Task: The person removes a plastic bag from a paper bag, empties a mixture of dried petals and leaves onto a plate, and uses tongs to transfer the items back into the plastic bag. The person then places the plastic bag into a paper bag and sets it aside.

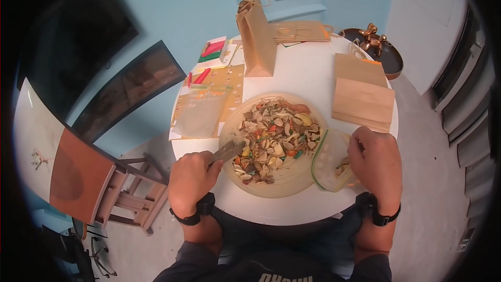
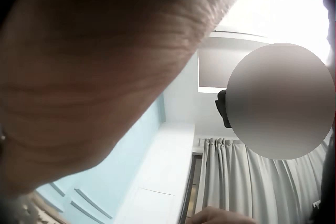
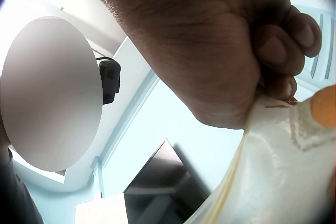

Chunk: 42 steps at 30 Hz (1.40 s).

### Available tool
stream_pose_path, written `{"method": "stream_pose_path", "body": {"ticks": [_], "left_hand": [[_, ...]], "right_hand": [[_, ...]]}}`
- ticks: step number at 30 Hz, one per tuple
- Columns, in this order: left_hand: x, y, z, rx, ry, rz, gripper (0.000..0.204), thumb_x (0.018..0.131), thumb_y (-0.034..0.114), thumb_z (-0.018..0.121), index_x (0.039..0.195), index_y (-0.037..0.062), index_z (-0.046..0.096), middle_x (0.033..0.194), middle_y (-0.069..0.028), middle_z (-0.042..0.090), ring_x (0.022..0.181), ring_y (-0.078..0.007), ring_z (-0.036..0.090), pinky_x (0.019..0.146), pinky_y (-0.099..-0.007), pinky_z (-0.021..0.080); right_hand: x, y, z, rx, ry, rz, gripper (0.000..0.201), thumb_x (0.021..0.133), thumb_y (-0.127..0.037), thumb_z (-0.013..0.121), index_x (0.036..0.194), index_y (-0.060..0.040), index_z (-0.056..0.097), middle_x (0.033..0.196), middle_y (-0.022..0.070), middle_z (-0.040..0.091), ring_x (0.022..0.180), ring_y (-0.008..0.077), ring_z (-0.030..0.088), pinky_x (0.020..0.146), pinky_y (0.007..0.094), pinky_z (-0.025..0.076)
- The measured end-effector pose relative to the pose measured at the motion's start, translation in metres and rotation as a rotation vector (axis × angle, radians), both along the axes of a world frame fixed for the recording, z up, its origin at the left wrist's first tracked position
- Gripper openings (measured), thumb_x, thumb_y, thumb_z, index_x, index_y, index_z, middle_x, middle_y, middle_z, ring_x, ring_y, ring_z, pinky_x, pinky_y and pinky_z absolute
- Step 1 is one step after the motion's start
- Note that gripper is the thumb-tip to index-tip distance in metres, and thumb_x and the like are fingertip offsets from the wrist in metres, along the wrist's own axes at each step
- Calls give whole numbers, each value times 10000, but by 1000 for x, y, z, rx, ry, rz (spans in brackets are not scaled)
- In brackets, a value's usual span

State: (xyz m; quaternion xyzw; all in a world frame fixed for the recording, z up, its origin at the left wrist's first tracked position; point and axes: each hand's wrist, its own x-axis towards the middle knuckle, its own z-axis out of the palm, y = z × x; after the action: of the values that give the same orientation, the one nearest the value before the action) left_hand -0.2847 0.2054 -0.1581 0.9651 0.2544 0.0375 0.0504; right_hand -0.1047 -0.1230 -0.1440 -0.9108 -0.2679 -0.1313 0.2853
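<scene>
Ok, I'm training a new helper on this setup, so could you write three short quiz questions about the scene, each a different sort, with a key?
1. Multiple choice: where do the metal tongs in the left hand reach, relative to the pale round bowl of mixed dried pieces?
A) Under its base
B) Over its inside
C) Behind its far rim

2. True or false: the tall brown paper bag with looped handles stands upright on the white round table.

3. Fill the gap: the clear plastic bag with a green seal is gripped by the person's ____.

Key: 1 B; 2 true; 3 right hand.
</scene>
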Motion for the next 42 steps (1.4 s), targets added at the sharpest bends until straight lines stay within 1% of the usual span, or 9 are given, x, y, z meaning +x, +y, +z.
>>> {"method": "stream_pose_path", "body": {"ticks": [3,6,10,25,28,31,34,37,42], "left_hand": [[0,0,0,-62,10,-39,321,1007,358,792,928,52,846,822,-228,780,841,-447,781,752,-545,614],[4,-7,-5,-90,-36,-145,311,968,345,828,982,36,868,812,-230,769,817,-453,767,758,-538,602],[14,-23,-3,-75,-3,-202,356,1002,376,803,884,41,818,842,-208,783,809,-440,773,767,-548,620],[19,-23,-3,-20,-43,-208,268,995,316,834,919,59,835,822,-195,781,808,-427,774,743,-525,611],[17,-21,-2,-15,-95,-207,258,984,313,845,931,61,833,815,-193,780,802,-427,772,729,-525,602],[18,-24,1,-18,-91,-179,260,973,308,865,1077,69,864,894,-189,803,855,-425,777,760,-511,596],[22,-40,13,-87,-158,-193,262,969,279,875,1103,54,865,925,-195,812,858,-425,781,749,-501,596],[28,-56,14,-172,-263,-272,276,961,249,887,1119,27,848,914,-190,805,842,-416,779,738,-492,595],[49,-94,6,-236,-347,-519,302,955,240,894,1165,33,828,914,-175,796,822,-407,770,736,-492,599]], "right_hand": [[0,2,-1,-5,-1,10,139,945,-76,747,848,23,736,739,245,716,710,462,707,698,526,580],[0,4,-3,-7,-20,23,141,944,-68,745,840,25,727,737,247,712,705,463,704,690,527,575],[0,5,-4,-4,-34,38,151,942,-58,744,823,27,706,729,248,705,700,463,701,681,527,567],[0,5,-8,-5,-50,89,173,945,-71,750,812,11,677,731,235,698,716,455,707,689,531,566],[2,7,-13,-15,-47,110,180,948,-84,750,813,4,671,732,228,698,721,457,709,694,534,568],[3,8,-15,-32,-61,142,186,953,-95,744,813,1,668,732,226,701,720,458,709,701,532,574],[2,11,-17,-57,-58,158,186,959,-103,736,817,-1,670,731,226,703,716,454,710,709,533,579],[3,13,-21,-52,-52,166,186,965,-107,729,822,-2,673,733,225,706,714,450,713,719,539,579],[3,13,-19,-56,-43,164,189,970,-107,728,824,1,675,742,224,711,715,449,715,736,547,581]]}}
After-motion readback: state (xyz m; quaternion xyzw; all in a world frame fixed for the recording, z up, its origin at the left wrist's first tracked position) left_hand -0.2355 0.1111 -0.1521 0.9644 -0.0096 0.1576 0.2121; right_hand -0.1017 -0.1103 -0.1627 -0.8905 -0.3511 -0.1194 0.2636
